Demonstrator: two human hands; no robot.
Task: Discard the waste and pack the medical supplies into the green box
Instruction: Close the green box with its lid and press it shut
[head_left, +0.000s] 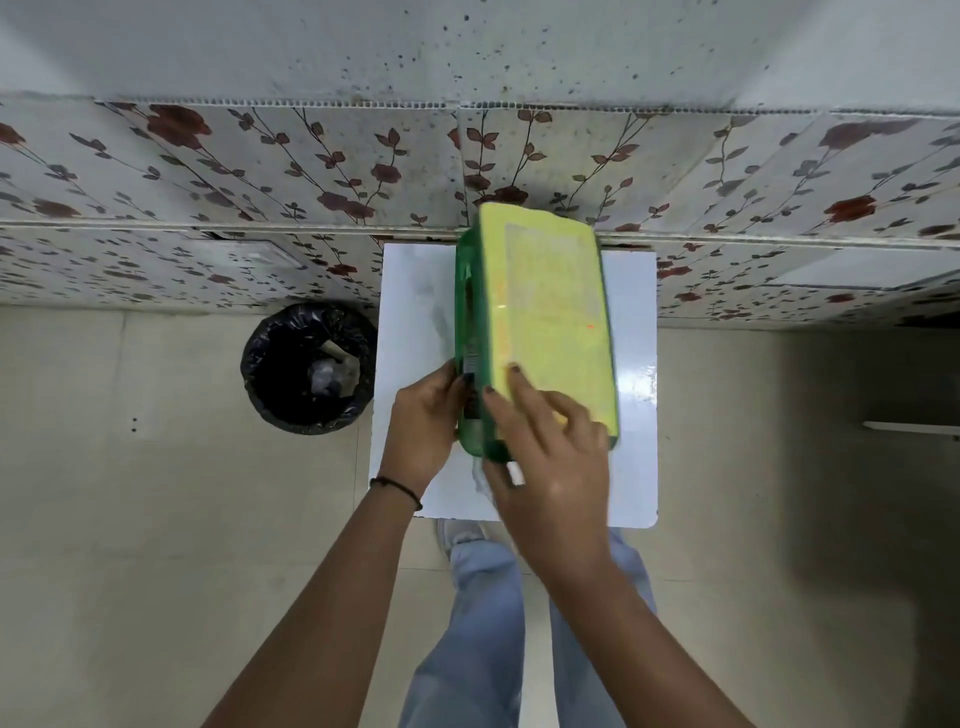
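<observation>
A green box (540, 332) with a pale yellow-green lid sits on a small white surface (410, 312), pushed toward the 12 o'clock edge where the surface meets a wall papered with dark red roses. The lid looks shut down over the box, and the darker green side wall shows along the 9 o'clock side, with something dark and narrow, perhaps a latch or handle, running down it.

The person's left hand (423, 421) is pressed against that side wall near the 7 o'clock corner of the box, fingers curled onto it; a thin dark band circles the wrist. The right hand (550, 452) lies over the near end of the lid, fingers spread and loosely bent, fingertips touching the lid's top. It is somewhat blurred, and I cannot tell whether it is gripping the box's edge or merely resting on it.

On the floor at 9 o'clock from the surface, just beside it, stands a round bin (309, 369) lined with a black bag, with some pale crumpled scraps inside.

Below the surface, at 6 o'clock, the person's light blue trousers (467, 623) and one pale shoe show against the beige tiled floor.
</observation>
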